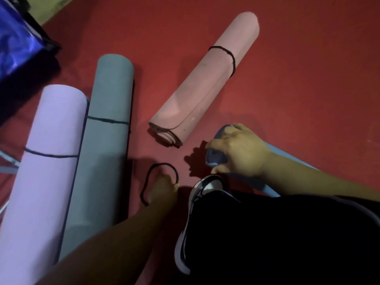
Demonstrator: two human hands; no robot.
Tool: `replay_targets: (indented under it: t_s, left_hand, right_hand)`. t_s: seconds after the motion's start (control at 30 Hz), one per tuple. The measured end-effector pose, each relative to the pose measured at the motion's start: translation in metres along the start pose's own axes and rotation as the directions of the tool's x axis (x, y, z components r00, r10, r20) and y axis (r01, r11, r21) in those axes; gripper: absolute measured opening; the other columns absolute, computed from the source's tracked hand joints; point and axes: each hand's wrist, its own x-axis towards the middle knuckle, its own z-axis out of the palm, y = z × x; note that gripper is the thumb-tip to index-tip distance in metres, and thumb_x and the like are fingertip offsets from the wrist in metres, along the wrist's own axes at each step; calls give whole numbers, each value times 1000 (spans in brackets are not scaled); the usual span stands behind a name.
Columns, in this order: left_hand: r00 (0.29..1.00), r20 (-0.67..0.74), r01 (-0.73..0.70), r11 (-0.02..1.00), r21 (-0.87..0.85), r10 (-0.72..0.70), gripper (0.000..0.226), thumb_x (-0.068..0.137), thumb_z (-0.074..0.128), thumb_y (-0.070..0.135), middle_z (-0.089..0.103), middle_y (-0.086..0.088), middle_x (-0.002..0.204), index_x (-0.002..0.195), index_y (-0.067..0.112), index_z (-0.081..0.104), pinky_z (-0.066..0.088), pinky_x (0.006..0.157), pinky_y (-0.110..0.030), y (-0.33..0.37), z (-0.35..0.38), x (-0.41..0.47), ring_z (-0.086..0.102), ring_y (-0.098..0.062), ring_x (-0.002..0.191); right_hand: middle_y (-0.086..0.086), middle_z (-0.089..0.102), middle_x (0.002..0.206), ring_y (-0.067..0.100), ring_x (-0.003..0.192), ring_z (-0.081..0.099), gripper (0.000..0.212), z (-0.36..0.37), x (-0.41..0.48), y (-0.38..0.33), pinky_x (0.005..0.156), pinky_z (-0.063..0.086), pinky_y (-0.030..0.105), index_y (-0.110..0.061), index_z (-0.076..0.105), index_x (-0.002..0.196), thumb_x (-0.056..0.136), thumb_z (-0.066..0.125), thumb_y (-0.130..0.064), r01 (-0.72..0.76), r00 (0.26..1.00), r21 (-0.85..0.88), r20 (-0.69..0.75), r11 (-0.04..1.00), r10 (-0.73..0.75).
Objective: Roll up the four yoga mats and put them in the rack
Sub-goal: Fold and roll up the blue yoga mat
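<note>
Three rolled mats lie on the red floor, each tied with a black band: a lilac mat (47, 161) at the left, a grey-green mat (102, 140) beside it, and a pink mat (207, 79) at the centre. A fourth, blue mat (218, 157) is rolled, and my right hand (238, 151) grips its near end. My left hand (162, 188) pinches a loose black band (162, 167) lying on the floor. The blue mat's far part is hidden behind my arm and leg.
My white and black shoe (197, 202) and dark shorts fill the lower right. A shiny blue bag (16, 38) stands at the upper left. A pale metal bar (8, 161) shows at the left edge, under the lilac mat.
</note>
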Motion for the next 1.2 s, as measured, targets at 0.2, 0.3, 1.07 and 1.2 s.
replay_targets:
  t_s: [0.2, 0.3, 1.07, 1.2]
  left_hand:
    - [999, -31, -28, 897, -440, 16, 32, 91, 61, 9, 58, -8, 57, 62, 19, 52, 46, 58, -31, 41, -27, 14, 59, -27, 56]
    - [995, 23, -64, 788, -612, 98, 27, 95, 63, 6, 59, -2, 58, 71, 16, 58, 41, 57, -26, 104, -97, 7, 51, -17, 55]
    - [484, -99, -834, 424, -352, 870, 16, 101, 53, 14, 56, 11, 72, 85, 19, 51, 39, 65, -21, 395, -294, -262, 48, -1, 65]
    - [453, -186, -841, 348, -414, 872, 10, 93, 52, 28, 71, 13, 117, 84, 28, 55, 46, 103, -41, 390, -267, -247, 63, -4, 117]
  right_hand:
    - [9, 67, 93, 34, 96, 59, 72, -42, -18, 17, 92, 45, 44, -22, 70, 118, 61, 85, -63, -95, 993, 18, -62, 995, 96]
    - [7, 69, 104, 32, 104, 59, 76, -91, -47, 32, 95, 46, 43, -22, 66, 123, 63, 81, -65, -186, 976, 48, -110, 981, 190]
    - [-4, 13, 158, 13, 154, 9, 125, -256, -309, -55, 122, 21, 39, -36, 23, 148, 43, 83, -71, -148, 466, 505, -723, 851, 510]
    - [-24, 10, 159, -8, 147, 18, 149, -255, -315, -45, 114, 25, 8, -56, -4, 150, 40, 96, -57, -90, 593, 690, -542, 718, 595]
